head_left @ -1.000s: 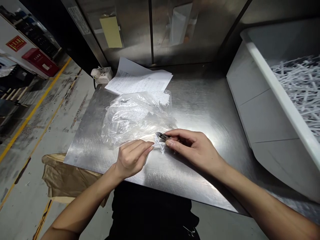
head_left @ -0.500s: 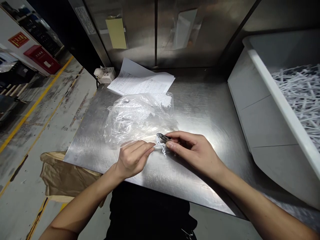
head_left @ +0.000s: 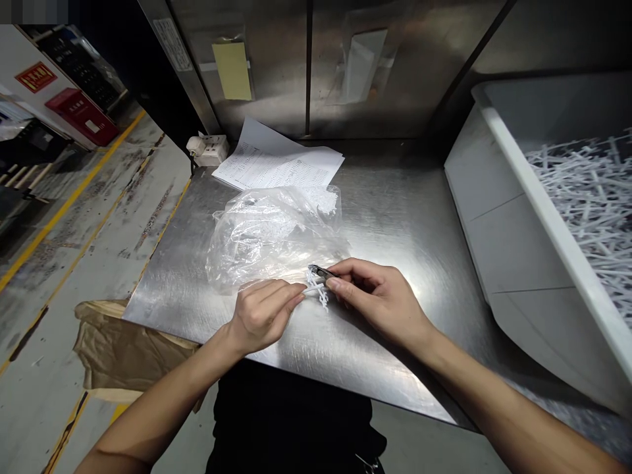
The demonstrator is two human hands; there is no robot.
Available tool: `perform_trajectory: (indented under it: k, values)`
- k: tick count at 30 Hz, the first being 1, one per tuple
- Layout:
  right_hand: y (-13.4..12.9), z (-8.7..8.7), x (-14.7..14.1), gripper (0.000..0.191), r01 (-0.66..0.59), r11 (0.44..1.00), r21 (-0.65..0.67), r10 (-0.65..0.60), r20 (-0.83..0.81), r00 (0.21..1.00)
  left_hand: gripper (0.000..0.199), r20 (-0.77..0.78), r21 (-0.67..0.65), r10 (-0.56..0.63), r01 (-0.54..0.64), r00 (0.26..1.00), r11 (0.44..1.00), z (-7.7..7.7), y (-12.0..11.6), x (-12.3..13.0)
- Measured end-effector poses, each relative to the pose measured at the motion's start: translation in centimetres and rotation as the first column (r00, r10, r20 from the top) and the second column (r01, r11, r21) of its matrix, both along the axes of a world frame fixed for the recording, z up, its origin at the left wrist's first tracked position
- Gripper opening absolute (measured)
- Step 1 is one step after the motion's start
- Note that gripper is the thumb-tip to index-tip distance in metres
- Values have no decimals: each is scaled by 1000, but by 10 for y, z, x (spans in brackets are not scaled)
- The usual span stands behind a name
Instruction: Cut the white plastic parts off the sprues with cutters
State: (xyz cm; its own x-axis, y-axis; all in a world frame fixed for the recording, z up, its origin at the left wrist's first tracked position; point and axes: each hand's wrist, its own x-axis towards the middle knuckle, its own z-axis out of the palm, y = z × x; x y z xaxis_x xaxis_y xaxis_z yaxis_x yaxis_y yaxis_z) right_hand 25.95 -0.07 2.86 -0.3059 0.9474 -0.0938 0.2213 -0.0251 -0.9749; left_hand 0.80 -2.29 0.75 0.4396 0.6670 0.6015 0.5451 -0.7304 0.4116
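Near the front of the steel table, my left hand [head_left: 266,313] pinches one end of a white branched plastic piece [head_left: 318,293] between thumb and fingertips. Small side arms stick out along that piece. My right hand [head_left: 378,296] is closed around a small dark metal clipper [head_left: 320,271], which looks like a nail clipper. Its jaw end points left and lies against the upper part of the white piece. Whether the jaws are closed on the plastic I cannot tell. Just beyond both hands lies a clear plastic bag [head_left: 266,230] with small white bits inside.
Printed sheets [head_left: 276,161] lie behind the bag, beside a white power socket [head_left: 211,150]. On the right stands a large grey bin [head_left: 513,224] holding many white plastic pieces [head_left: 587,204]. A brown paper bag [head_left: 133,352] is below the table's left front edge.
The view has shifted slightly, so the bin sits a little further left in the picture. Both hands keep their grips, and the clipper and white piece have hardly moved.
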Motion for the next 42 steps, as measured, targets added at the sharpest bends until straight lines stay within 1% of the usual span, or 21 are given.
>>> perform_trajectory:
  k: [7,11,14,18,23,33,37,42]
  values:
    - [2,-2,-4,37,32,995,-93,-37,-50,998,13,12,-10,36,-36,999,999,0,-1,1]
    - [2,3,0,34,28,997,-66,-30,-28,999,13,20,-41,49,-48,999,998,0,-1,1]
    - [1,7,2,33,-5,999,-36,4,-31,999,13,22,-42,54,-53,998,998,0,-1,1]
    - [-2,5,2,36,-41,999,-31,40,-41,998,13,10,-43,65,-65,998,997,0,-1,1]
    - [-3,3,2,37,-37,999,-29,36,-29,999,13,-12,-47,64,-65,998,997,-1,-1,0]
    - [-2,8,3,32,-45,998,-31,45,-20,999,13,-13,-50,58,-59,998,997,-1,-1,0]
    - [-2,7,2,31,-48,998,-31,47,-47,998,12,-34,-23,47,-48,998,999,0,-1,0]
    - [-4,2,-2,28,-29,1000,-11,29,-25,999,13,-60,46,39,-36,997,998,1,0,1]
